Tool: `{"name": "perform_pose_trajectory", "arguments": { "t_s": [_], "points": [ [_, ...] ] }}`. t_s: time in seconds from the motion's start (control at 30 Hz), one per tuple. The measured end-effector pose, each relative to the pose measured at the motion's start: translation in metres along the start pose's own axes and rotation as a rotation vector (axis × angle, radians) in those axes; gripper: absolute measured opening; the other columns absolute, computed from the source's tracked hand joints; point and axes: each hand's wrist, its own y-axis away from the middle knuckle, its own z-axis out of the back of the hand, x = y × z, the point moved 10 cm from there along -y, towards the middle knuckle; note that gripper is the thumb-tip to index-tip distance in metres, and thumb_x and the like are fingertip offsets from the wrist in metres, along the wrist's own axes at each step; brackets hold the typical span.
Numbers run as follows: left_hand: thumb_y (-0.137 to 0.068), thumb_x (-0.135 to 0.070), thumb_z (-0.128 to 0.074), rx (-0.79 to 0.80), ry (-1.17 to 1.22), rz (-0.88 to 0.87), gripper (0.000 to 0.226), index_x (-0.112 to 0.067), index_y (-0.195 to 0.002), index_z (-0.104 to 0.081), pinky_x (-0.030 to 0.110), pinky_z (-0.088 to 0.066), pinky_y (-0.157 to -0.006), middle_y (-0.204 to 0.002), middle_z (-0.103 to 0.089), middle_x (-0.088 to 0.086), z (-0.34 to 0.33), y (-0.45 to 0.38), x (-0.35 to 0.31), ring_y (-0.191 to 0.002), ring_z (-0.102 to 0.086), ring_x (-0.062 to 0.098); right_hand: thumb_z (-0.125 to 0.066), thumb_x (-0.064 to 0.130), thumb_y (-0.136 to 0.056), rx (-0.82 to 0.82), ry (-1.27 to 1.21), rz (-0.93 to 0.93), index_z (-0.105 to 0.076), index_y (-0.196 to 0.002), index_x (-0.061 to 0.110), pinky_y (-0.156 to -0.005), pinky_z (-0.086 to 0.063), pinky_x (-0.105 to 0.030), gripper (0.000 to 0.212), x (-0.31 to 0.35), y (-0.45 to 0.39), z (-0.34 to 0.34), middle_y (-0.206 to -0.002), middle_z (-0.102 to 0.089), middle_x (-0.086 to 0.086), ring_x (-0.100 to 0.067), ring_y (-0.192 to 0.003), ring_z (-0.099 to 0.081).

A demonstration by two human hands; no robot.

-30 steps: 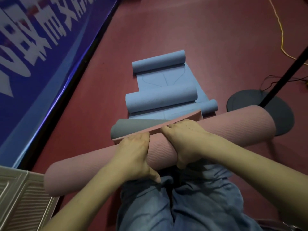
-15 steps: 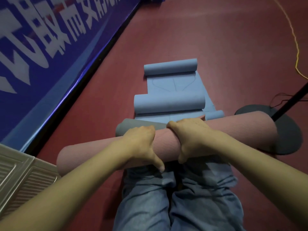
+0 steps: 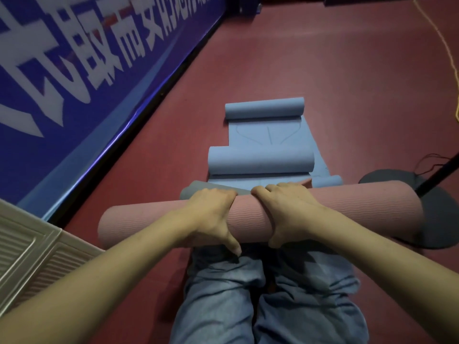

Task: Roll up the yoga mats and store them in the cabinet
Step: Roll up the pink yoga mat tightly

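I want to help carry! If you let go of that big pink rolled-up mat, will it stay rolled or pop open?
The pink rolled yoga mat would probably loosen: its loose grey-backed flap lies unfastened. Being round, it may roll on the red floor. Both hands, left hand and right hand, grip it, so it looks bulky.

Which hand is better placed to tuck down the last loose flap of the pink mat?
Probably the left hand: its fingertips sit where the grey flap shows. The right hand grips the pink mat beside it.

Rolled mat (image 3: pixel 347 207) across lap, three smaller rolls (image 3: pixel 260 162) beyond, banner (image 3: pixel 74 83) left, stand base (image 3: pixel 434 219) right
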Motion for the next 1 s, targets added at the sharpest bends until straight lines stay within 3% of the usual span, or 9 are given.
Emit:
{"name": "perform_pose_trajectory", "arguments": {
  "t_s": [0.1, 0.17, 0.27, 0.4, 0.57, 0.67, 0.8, 0.93, 1.0],
  "points": [
    [-0.038, -0.08, -0.084, 0.041, 0.044, 0.026, 0.142, -0.023, -0.155, -0.029, 0.042, -0.045, -0.108, -0.151, -0.051, -0.001, -0.001, 0.005, 0.012, -0.135, -0.052, 0.025, -0.085, 0.061, -0.043, 0.003, -0.067, -0.005, -0.044, -0.124, 0.033, -0.07, -0.04, -0.034, 0.095, -0.01, -0.002, 0.007, -0.11, -0.063, 0.007, -0.023, -0.098, -0.063],
    [-0.037, -0.083, -0.083, 0.053, 0.017, 0.059, 0.154, -0.024, -0.161, -0.014, 0.044, -0.042, -0.112, -0.159, -0.042, -0.001, 0.0, 0.013, 0.032, -0.143, -0.044, 0.022, -0.084, 0.063, -0.041, -0.012, -0.096, -0.022, -0.046, -0.124, 0.036, -0.069, -0.039, -0.033, 0.096, -0.018, -0.001, 0.009, -0.111, -0.065, 0.009, -0.022, -0.099, -0.064],
    [-0.032, -0.094, -0.073, -0.018, -0.057, 0.144, 0.143, -0.023, -0.15, -0.037, 0.04, -0.049, -0.1, -0.144, -0.058, -0.004, -0.003, 0.029, 0.072, -0.129, -0.057, 0.02, -0.082, 0.065, -0.036, -0.023, -0.135, -0.04, -0.046, -0.125, 0.039, -0.075, -0.05, -0.035, 0.1, -0.029, -0.001, 0.008, -0.11, -0.068, 0.011, -0.02, -0.098, -0.065],
    [-0.031, -0.101, -0.061, -0.205, -0.058, 0.142, 0.116, -0.026, -0.12, -0.06, 0.04, -0.054, -0.086, -0.113, -0.071, -0.009, -0.002, 0.03, 0.077, -0.102, -0.068, 0.02, -0.081, 0.066, -0.035, 0.005, -0.099, -0.017, -0.045, -0.124, 0.041, -0.075, -0.049, -0.035, 0.099, -0.039, -0.006, 0.009, -0.11, -0.066, 0.015, -0.017, -0.099, -0.064],
    [-0.037, -0.099, -0.054, -0.234, -0.147, 0.083, 0.096, -0.026, -0.099, -0.052, 0.037, -0.047, -0.071, -0.097, -0.068, -0.009, 0.02, 0.018, 0.045, -0.089, -0.068, 0.023, -0.079, 0.065, -0.035, 0.05, -0.109, -0.06, -0.041, -0.119, 0.044, -0.073, -0.049, -0.036, 0.095, -0.06, 0.011, 0.014, -0.108, -0.061, 0.02, -0.014, -0.098, -0.062],
    [-0.039, -0.099, -0.054, -0.21, -0.238, 0.027, 0.091, -0.024, -0.089, -0.042, 0.036, -0.036, -0.062, -0.093, -0.066, -0.007, 0.02, 0.033, 0.024, -0.082, -0.067, 0.026, -0.079, 0.065, -0.038, 0.075, -0.1, -0.033, -0.04, -0.132, 0.044, -0.075, -0.047, -0.033, 0.104, -0.05, 0.033, 0.015, -0.117, -0.06, 0.02, -0.013, -0.104, -0.061],
    [-0.038, -0.101, -0.051, -0.175, -0.199, -0.011, 0.094, -0.025, -0.093, -0.048, 0.037, -0.042, -0.063, -0.094, -0.069, -0.007, 0.004, 0.064, 0.023, -0.083, -0.069, 0.026, -0.076, 0.061, -0.047, 0.091, -0.051, 0.016, -0.037, -0.139, 0.035, -0.085, -0.05, -0.035, 0.103, -0.016, 0.057, 0.01, -0.124, -0.058, 0.012, -0.022, -0.108, -0.061],
    [-0.032, -0.104, -0.052, -0.137, -0.202, -0.092, 0.091, -0.024, -0.076, -0.051, 0.031, -0.028, -0.048, -0.063, -0.062, -0.007, -0.008, 0.081, 0.019, -0.053, -0.064, 0.024, -0.075, 0.068, -0.048, 0.141, -0.102, 0.02, -0.04, -0.132, 0.032, -0.087, -0.051, -0.037, 0.098, 0.002, 0.075, -0.01, -0.117, -0.059, 0.008, -0.026, -0.105, -0.062],
    [-0.031, -0.105, -0.051, -0.101, -0.206, -0.13, 0.091, -0.025, -0.074, -0.052, 0.031, -0.029, -0.048, -0.061, -0.061, -0.006, -0.006, 0.082, 0.007, -0.052, -0.063, 0.023, -0.075, 0.071, -0.047, 0.155, -0.137, 0.029, -0.037, -0.135, 0.033, -0.088, -0.051, -0.036, 0.102, 0.001, 0.082, -0.014, -0.118, -0.058, 0.01, -0.023, -0.106, -0.062]
  ]
}}
